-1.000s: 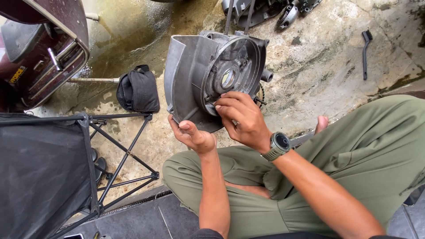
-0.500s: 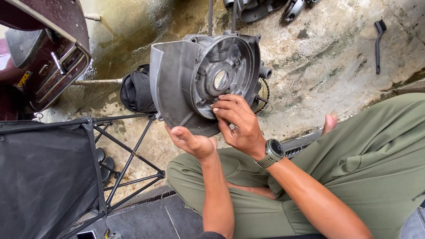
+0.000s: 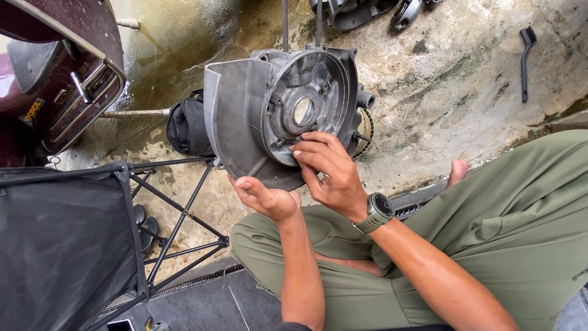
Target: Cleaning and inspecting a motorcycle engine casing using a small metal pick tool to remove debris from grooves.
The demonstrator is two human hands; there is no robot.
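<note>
A grey cast-metal engine casing [image 3: 245, 116] with a round recess and a centre hole stands tilted above my lap. My left hand [image 3: 264, 197] supports its lower edge from beneath, palm up. My right hand [image 3: 329, 167], with a watch on the wrist, presses its fingertips against the lower right of the round recess. I sit on the ground in olive-green trousers [image 3: 490, 233], knees spread.
A black folded bag [image 3: 187, 127] lies behind the casing. A black folding stand with fabric [image 3: 67, 239] stands at the left. A dark red scooter body [image 3: 61, 67] is upper left. More metal parts [image 3: 361, 11] and a small black brush [image 3: 525, 58] lie on wet concrete.
The casing has turned slightly so its round recess faces me more. My right hand's fingers have shifted along the recess's lower rim. My left hand stays under the edge.
</note>
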